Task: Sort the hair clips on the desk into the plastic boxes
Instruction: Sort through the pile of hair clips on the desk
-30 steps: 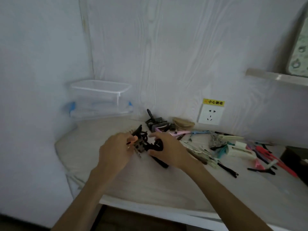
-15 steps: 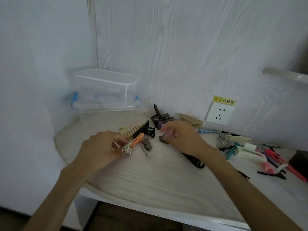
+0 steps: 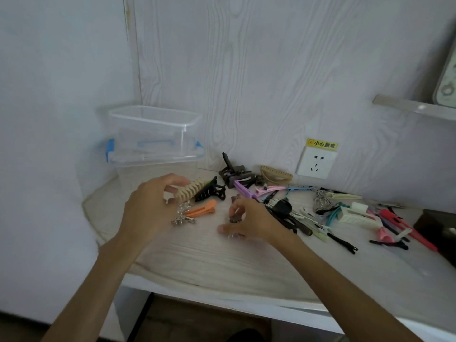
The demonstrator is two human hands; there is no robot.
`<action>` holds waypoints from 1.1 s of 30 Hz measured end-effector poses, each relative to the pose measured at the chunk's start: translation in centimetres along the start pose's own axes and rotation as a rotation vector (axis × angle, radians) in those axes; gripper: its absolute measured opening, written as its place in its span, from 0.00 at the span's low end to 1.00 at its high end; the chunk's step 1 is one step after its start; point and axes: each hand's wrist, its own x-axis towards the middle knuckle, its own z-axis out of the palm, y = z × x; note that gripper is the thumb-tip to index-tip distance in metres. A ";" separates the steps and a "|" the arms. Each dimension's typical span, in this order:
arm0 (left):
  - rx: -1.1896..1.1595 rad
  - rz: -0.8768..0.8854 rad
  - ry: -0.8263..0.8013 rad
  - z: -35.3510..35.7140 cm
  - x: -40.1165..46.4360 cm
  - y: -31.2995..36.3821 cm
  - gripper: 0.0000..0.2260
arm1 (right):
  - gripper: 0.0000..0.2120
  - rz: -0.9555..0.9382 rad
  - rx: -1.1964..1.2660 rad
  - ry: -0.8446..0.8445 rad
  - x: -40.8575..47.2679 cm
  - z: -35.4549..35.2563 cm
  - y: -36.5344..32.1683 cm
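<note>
Hair clips lie strewn over the pale wooden desk (image 3: 222, 257). My left hand (image 3: 148, 208) hovers with loosely curved fingers at the left end of a beige claw clip (image 3: 191, 191), holding nothing that I can see. An orange clip (image 3: 201, 209) and small silver clips (image 3: 183, 218) lie just right of it, beside a black claw clip (image 3: 209, 191). My right hand (image 3: 254, 219) pinches a small dark brown clip (image 3: 234, 213) in its curled fingers. Clear plastic boxes (image 3: 153, 134) with blue latches stand stacked in the back left corner.
More clips, purple, pink, blue, black, white and red, spread along the wall to the right (image 3: 345, 213). A wall socket (image 3: 316, 165) sits behind them. A dark object (image 3: 441, 228) stands at the desk's right end. The desk's front edge curves at the left.
My left hand has let the orange and silver clips down onto the desk and moved toward the beige claw clip. My right hand has drawn back from the pile with a small brown clip.
</note>
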 end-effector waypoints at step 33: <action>0.190 0.091 -0.414 8.8 8.2 3.5 0.13 | 0.11 0.155 -0.454 0.371 10.8 -7.0 5.0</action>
